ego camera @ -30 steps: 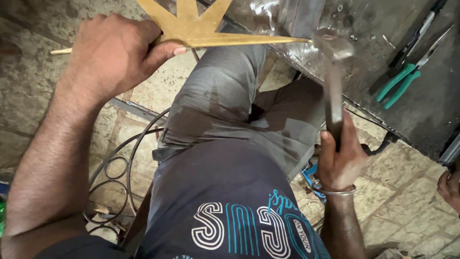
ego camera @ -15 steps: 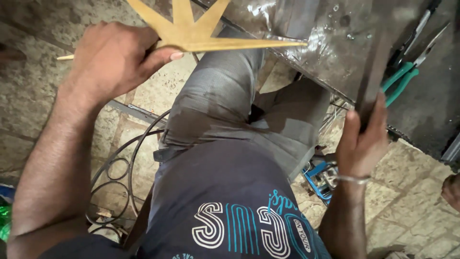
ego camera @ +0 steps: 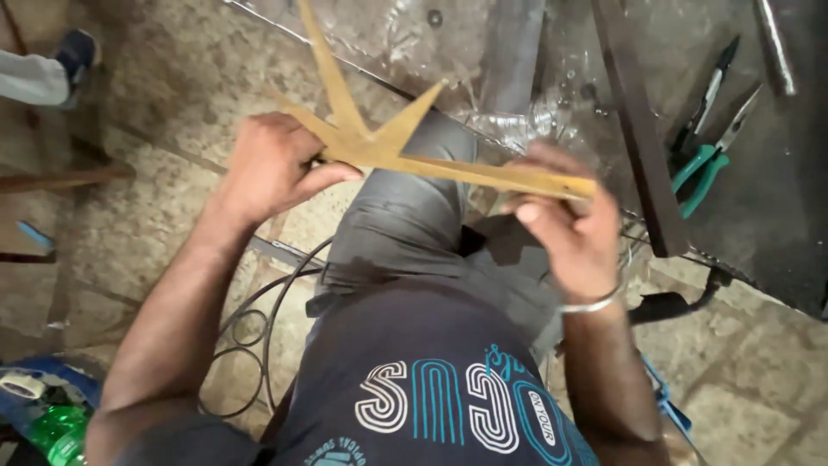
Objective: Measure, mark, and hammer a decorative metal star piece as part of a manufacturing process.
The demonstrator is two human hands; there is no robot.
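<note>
I hold the star-shaped metal piece (ego camera: pixel 379 147) in both hands. Its longest spike runs rightward from my left hand (ego camera: pixel 272 164), clamped at the hub, to my right hand (ego camera: pixel 565 229), closed on the tip.

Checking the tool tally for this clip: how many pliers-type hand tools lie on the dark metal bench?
2. Green-handled pliers lie at the bench's right side; a darker-handled pair lies just above-left of them. Others may be hidden beyond the frame edge.
</note>
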